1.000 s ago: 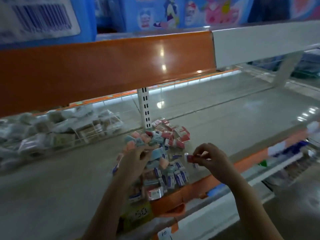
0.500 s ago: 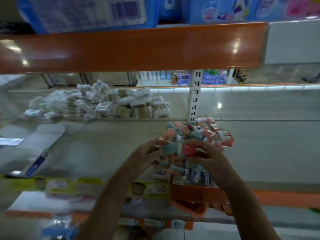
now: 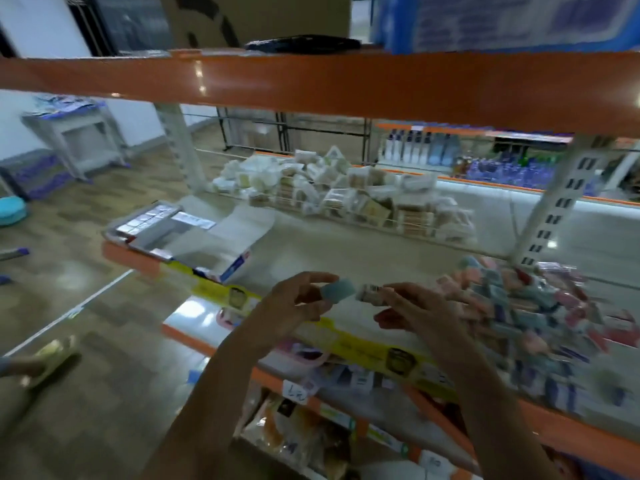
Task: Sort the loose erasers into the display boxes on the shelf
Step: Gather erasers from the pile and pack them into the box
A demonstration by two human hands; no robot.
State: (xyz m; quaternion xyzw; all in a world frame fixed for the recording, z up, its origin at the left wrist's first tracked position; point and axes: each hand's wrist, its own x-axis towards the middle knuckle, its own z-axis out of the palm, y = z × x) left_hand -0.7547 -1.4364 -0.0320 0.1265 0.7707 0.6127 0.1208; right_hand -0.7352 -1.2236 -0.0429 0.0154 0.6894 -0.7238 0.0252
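Observation:
My left hand [image 3: 298, 299] pinches a pale blue eraser [image 3: 337, 289] over the shelf's front edge. Just to its right, my right hand [image 3: 412, 308] pinches a small eraser with a barcode label [image 3: 372, 293]. The two erasers almost touch. A heap of loose pink, blue and red erasers [image 3: 540, 306] lies on the shelf at the right. Open display boxes [image 3: 180, 233], partly filled with erasers, stand at the shelf's left end.
A wire basket of white wrapped packets [image 3: 346, 192] sits at the back of the shelf [image 3: 346, 247]. An orange beam [image 3: 311, 84] of the upper shelf runs overhead. A perforated upright post [image 3: 554, 209] stands at the right. Lower shelves hold goods; floor lies left.
The view has swung left, bringing the display boxes into sight. Both hands have moved left, away from the eraser heap, each carrying an eraser.

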